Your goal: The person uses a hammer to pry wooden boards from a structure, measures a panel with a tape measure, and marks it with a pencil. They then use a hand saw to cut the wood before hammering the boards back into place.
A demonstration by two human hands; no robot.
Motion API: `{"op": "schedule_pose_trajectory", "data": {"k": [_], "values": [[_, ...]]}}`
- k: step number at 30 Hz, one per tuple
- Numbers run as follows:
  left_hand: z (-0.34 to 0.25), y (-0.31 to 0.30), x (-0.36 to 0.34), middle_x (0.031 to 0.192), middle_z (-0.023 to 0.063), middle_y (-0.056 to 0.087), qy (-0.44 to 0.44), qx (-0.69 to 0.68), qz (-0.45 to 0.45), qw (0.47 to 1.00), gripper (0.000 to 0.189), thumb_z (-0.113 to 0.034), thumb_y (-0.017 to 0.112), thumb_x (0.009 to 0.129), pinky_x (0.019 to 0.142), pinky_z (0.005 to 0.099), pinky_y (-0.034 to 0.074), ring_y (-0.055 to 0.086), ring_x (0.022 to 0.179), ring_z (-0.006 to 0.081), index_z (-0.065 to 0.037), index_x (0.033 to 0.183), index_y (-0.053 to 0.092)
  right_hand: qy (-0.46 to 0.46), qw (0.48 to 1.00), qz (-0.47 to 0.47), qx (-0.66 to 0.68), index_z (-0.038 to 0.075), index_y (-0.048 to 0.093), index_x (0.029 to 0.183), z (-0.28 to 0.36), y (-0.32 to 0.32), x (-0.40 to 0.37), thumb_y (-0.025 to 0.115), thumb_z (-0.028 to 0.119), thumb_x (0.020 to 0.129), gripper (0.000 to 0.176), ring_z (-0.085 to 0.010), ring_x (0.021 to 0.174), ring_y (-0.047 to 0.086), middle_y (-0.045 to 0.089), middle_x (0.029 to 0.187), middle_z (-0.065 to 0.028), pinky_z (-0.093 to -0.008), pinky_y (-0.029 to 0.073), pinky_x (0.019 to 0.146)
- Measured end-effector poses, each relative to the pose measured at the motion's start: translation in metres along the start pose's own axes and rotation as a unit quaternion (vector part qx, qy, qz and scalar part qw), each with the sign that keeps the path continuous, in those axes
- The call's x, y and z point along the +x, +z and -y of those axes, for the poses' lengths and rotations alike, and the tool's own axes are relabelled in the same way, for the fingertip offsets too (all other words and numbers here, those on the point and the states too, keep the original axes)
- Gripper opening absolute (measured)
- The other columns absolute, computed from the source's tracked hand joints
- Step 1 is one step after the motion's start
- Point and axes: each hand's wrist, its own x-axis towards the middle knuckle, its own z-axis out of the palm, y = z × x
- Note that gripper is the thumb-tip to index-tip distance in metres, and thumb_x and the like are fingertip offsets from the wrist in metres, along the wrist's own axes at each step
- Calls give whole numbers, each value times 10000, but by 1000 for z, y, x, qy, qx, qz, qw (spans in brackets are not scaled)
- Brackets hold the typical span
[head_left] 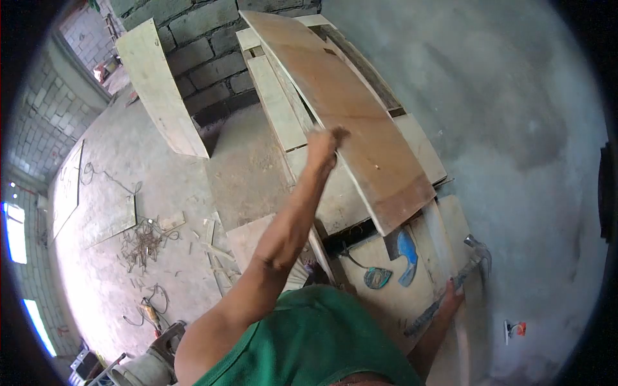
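Note:
A long brown board (360,122) lies tilted over a wooden frame. My left hand (324,145) is closed at the board's left edge, slightly blurred, a dark shadow beside it; what its fingers hold, if anything, cannot be made out. At the lower right, my right hand (452,297) is wrapped round the dark handle of a claw hammer (479,252), whose metal head points up and away. Between the hands, a blue-handled tool (407,252) and a teal and black round tool (377,277) rest on pale wood below the board's near end.
A pale plywood sheet (158,90) leans near the block wall (203,61). Wood scraps (219,251), a tangled heap (147,244) and a yellow corded tool (151,314) lie on the left floor. A grey wall (515,141) stands close on the right, with a small orange-and-white item (515,330) low down.

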Motion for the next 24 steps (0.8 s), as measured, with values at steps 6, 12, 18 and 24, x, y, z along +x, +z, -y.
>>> {"op": "schedule_pose_trajectory", "data": {"k": [6,12,18,24], "values": [[-149,-65,-20,912,156,683,-54,-4,-34,998,221,-79,622,771,815,333,529,646,825,224,51,934,694,45,992,60,100,-126,413,1356,-65,1,50,695,221,857,670,-288,1219,509,485,1365,-210,-371,408,1021],[-223,-137,-27,1099,190,680,94,330,66,937,365,-219,520,909,909,338,510,658,979,221,63,1087,668,51,992,28,113,-132,449,1328,-60,1,39,680,288,861,669,-294,1203,515,514,1328,-217,-378,402,1011],[-271,-124,-49,1077,167,686,56,354,55,932,380,-240,550,898,900,316,504,659,951,204,67,1094,658,75,984,94,133,-112,445,1336,-27,-9,16,649,229,870,612,-270,1101,538,544,1256,-187,-368,421,933],[-289,-152,-38,965,104,686,74,340,21,937,298,-202,605,845,803,312,498,651,832,193,21,1026,685,42,975,123,180,-59,517,1238,-60,4,30,611,169,892,424,-169,719,566,603,936,-93,-301,456,614]]}}
